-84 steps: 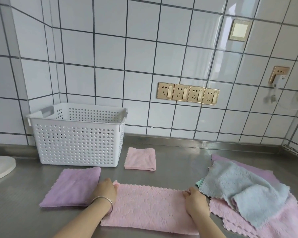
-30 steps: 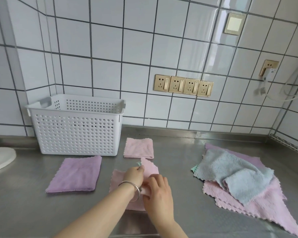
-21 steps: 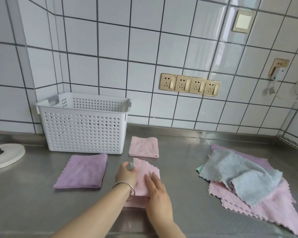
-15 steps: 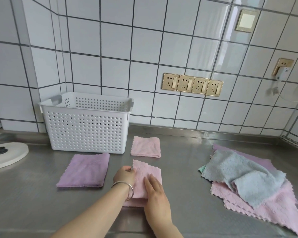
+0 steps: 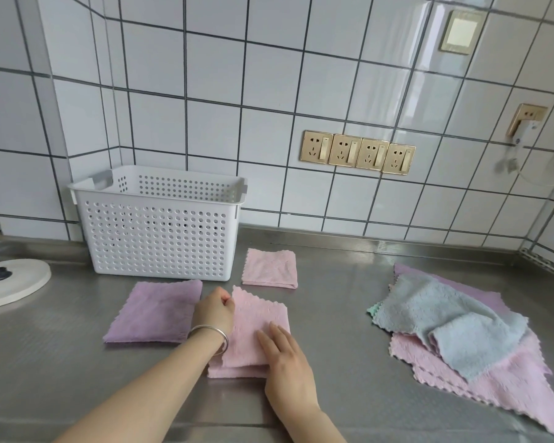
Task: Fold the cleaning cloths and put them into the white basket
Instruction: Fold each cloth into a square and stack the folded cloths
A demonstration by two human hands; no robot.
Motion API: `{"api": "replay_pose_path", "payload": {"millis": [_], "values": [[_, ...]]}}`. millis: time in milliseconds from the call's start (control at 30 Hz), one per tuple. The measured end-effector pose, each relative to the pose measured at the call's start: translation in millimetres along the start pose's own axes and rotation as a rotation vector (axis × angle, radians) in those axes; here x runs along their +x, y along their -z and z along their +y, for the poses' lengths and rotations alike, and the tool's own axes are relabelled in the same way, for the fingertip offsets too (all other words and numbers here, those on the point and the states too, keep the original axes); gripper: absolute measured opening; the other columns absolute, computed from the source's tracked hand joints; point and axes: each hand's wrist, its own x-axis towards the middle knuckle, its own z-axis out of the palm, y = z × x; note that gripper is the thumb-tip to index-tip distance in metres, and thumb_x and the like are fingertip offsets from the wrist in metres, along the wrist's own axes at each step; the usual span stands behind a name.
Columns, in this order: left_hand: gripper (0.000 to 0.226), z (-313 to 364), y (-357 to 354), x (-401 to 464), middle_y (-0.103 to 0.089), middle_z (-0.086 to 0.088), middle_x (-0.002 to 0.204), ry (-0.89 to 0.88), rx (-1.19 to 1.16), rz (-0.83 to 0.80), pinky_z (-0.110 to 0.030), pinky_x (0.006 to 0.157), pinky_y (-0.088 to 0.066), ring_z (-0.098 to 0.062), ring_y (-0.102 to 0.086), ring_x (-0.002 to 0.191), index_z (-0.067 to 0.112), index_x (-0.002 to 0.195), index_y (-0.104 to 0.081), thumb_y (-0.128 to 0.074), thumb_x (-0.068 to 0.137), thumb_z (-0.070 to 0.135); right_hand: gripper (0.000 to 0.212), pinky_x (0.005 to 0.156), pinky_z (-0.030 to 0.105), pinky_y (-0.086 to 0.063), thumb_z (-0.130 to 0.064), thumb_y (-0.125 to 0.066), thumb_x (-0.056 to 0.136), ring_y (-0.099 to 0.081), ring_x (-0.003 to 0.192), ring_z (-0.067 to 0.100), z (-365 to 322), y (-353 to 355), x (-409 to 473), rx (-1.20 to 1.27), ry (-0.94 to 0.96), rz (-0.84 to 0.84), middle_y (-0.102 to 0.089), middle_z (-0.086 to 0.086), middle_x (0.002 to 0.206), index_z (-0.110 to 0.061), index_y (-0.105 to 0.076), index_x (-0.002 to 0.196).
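On the steel counter a pink cloth lies folded into a small square, its scalloped top layer sitting a little askew over the layer beneath. The left hand, with a silver bangle on the wrist, pinches the cloth's far left corner between thumb and curled fingers. The right hand lies flat on the cloth's near right part, fingers straight and close together, pressing it down.

Just left of this cloth, almost touching the left hand, lies a folded purple cloth. Behind the pink one, apart from it, a smaller folded pink cloth rests near the right front corner of the white basket. The basket stands upright against the tiled wall — through its perforated front I cannot tell whether anything lies inside.

Well to the right sits a loose heap of unfolded cloths: a grey-blue cloth draped on top, pink ones beneath, a purple edge showing at the back and a sliver of green at the left. A row of four gold sockets is set in the wall, and a white round lid with a dark knob lies at the far left — partly cut by the frame edge
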Motion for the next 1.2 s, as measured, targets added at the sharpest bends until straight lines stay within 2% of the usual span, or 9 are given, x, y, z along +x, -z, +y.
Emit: {"api": "replay_pose_path", "payload": {"millis": [267, 367, 567, 700, 800, 833, 967, 1133, 1200], "values": [[0.016, -9.7, 5.5, 7.0, -0.068, -0.018, 0.093, -0.003, 0.125, -0.001, -0.034, 0.072, -0.047, -0.031, -0.057, 0.081, 0.015, 0.076, -0.048, -0.043, 0.089, 0.009, 0.058, 0.059, 0.007, -0.05, -0.01, -0.029, 0.061, -0.067, 0.098, 0.008, -2.9, 3.3, 0.7, 0.007, 0.015, -0.043, -0.068, -0.011, 0.108, -0.03, -0.066, 0.102], [0.013, -16.7, 5.3, 6.7, -0.068, -0.018, 0.092, -0.028, 0.182, -0.004, -0.034, 0.07, -0.047, -0.028, -0.052, 0.076, 0.017, 0.079, -0.047, -0.044, 0.089, 0.01, 0.054, 0.051, 0.006, -0.048, -0.011, -0.031, 0.063, -0.068, 0.096, 0.007, -0.8, 1.8, -0.1, -0.013, 0.033, -0.047, -0.07, -0.012, 0.105, -0.03, -0.07, 0.096], [0.003, -31.8, 1.3, 3.6, -0.069, -0.015, 0.094, -0.101, 0.263, -0.025, -0.037, 0.074, -0.049, -0.034, -0.06, 0.088, 0.017, 0.091, -0.047, -0.047, 0.09, 0.013, 0.053, 0.05, 0.004, -0.047, -0.011, -0.03, 0.061, -0.068, 0.092, 0.003, 5.0, -5.8, -0.4, -0.057, 0.014, -0.057, -0.071, -0.017, 0.096, -0.03, -0.073, 0.084], [0.021, -34.4, 2.8, 0.8, -0.064, -0.011, 0.111, -0.141, 0.274, -0.006, -0.038, 0.079, -0.048, -0.034, -0.059, 0.099, 0.011, 0.11, -0.05, -0.048, 0.09, 0.017, 0.054, 0.064, 0.007, -0.051, -0.02, -0.032, 0.06, -0.069, 0.087, 0.003, 8.5, -7.3, -4.0, -0.096, 0.034, 0.028, -0.071, -0.018, 0.097, -0.031, -0.073, 0.094], [0.031, -27.1, 6.8, -9.2, -0.05, -0.012, 0.119, -0.21, 0.396, -0.029, -0.038, 0.081, -0.048, -0.034, -0.059, 0.1, 0.01, 0.114, -0.047, -0.049, 0.09, 0.029, 0.041, 0.054, 0.017, -0.05, -0.026, -0.038, 0.069, -0.067, 0.069, 0.014, 9.0, 3.1, 1.8, 0.002, -0.104, 0.208, -0.07, -0.01, 0.081, -0.023, -0.07, 0.094], [0.037, -25.2, 8.3, -13.7, -0.048, -0.011, 0.119, -0.217, 0.476, -0.057, -0.037, 0.081, -0.048, -0.033, -0.059, 0.1, 0.01, 0.116, -0.046, -0.05, 0.089, 0.035, 0.035, 0.057, 0.022, -0.05, -0.027, -0.04, 0.075, -0.065, 0.073, 0.018, 9.4, 7.8, 5.6, 0.001, -0.19, 0.235, -0.068, -0.006, 0.082, -0.02, -0.068, 0.094], [0.059, -24.9, 12.8, -25.9, -0.051, -0.01, 0.125, -0.148, 0.725, -0.18, -0.033, 0.089, -0.045, -0.027, -0.057, 0.111, 0.008, 0.122, -0.046, -0.046, 0.086, 0.054, 0.04, 0.092, 0.033, -0.04, -0.036, -0.038, 0.091, -0.043, 0.118, 0.025, 20.0, 12.7, 26.5, -0.066, -0.558, -0.106, -0.052, 0.004, 0.122, -0.015, -0.055, 0.12], [0.054, -26.8, 9.7, -28.0, -0.057, -0.007, 0.128, -0.061, 0.723, -0.234, -0.034, 0.091, -0.046, -0.027, -0.055, 0.118, 0.012, 0.122, -0.053, -0.041, 0.088, 0.053, 0.04, 0.091, 0.031, -0.041, -0.032, -0.04, 0.086, -0.046, 0.114, 0.027, 22.5, 5.0, 33.4, 0.019, -0.681, -0.288, -0.056, 0.007, 0.119, -0.011, -0.062, 0.112], [0.049, -24.3, 6.4, -30.5, -0.057, -0.007, 0.127, -0.075, 0.708, -0.207, -0.034, 0.09, -0.046, -0.027, -0.055, 0.118, 0.012, 0.122, -0.052, -0.043, 0.089, 0.047, 0.032, 0.081, 0.03, -0.045, -0.032, -0.04, 0.085, -0.051, 0.095, 0.029, 21.3, 2.9, 33.1, 0.051, -0.68, -0.277, -0.06, 0.009, 0.098, -0.011, -0.064, 0.085]]}}
